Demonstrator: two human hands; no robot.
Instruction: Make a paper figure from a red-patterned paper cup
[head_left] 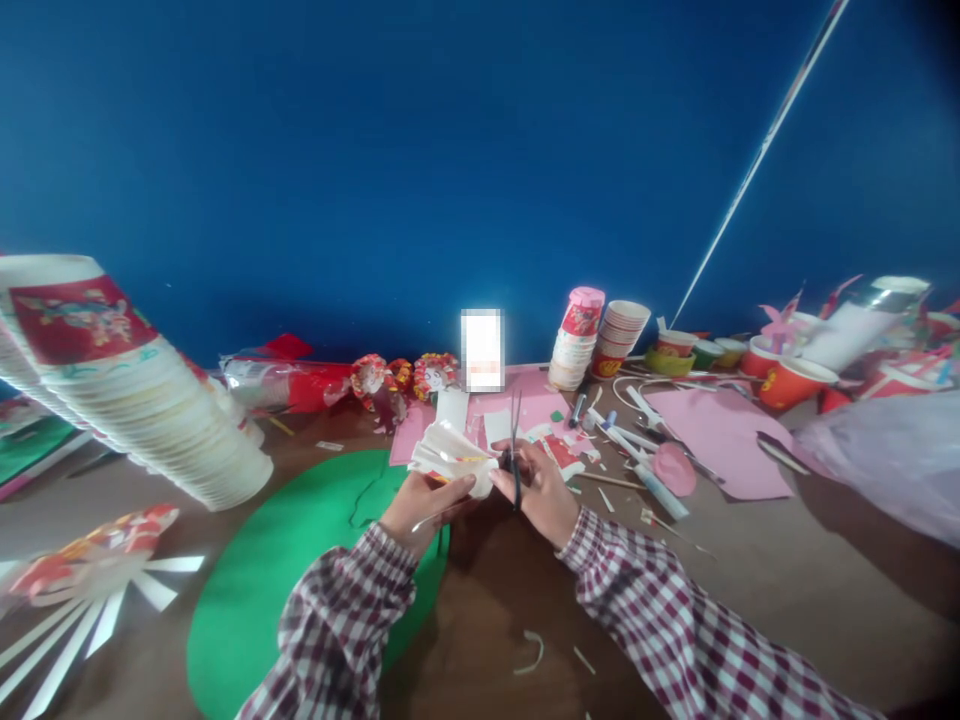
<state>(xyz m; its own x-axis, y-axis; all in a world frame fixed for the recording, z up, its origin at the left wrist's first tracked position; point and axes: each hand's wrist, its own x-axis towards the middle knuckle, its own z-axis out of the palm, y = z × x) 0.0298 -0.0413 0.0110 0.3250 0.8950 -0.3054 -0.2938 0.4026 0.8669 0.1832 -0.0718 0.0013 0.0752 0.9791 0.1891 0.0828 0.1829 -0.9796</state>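
My left hand (421, 508) grips a paper cup (444, 452) whose side is cut into strips that fan out away from me. In my right hand (546, 492) is a pair of scissors (515, 440), blades pointing up and away. The scissors are beside the cup's right edge; whether they touch it I cannot tell. My right fingers are closed around the handles. Below my left forearm lies a large green paper disc (277, 570). Pink paper sheets (517, 395) lie just beyond both hands.
A tall leaning stack of paper cups (165, 400) stands at the left, with a cut cup (97, 580) in front. Two cup stacks (576, 340) stand at the back. Glue sticks and tools surround a pink sheet (720, 430); orange cups (799, 380) and a plastic bag (892, 450) are right.
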